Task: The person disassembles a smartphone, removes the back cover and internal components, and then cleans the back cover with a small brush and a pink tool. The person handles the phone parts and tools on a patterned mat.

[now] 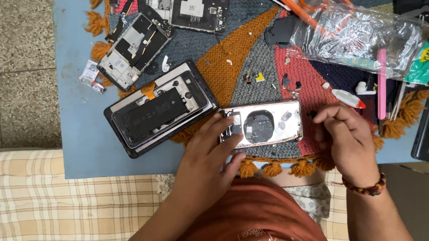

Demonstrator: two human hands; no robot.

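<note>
Head view, centre frame: left hand (211, 150) pins the opened silver phone shell (264, 123) with pressed fingers; right hand (345, 136) pinches a tiny dark part (312, 113) that could slip into the woven mat (238, 52).

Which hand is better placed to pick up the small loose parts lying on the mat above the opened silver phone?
Probably the right hand: it sits at the opened silver phone's right end, pinching something small, nearer the small loose parts. The left hand is steadying the phone's left end.
</note>
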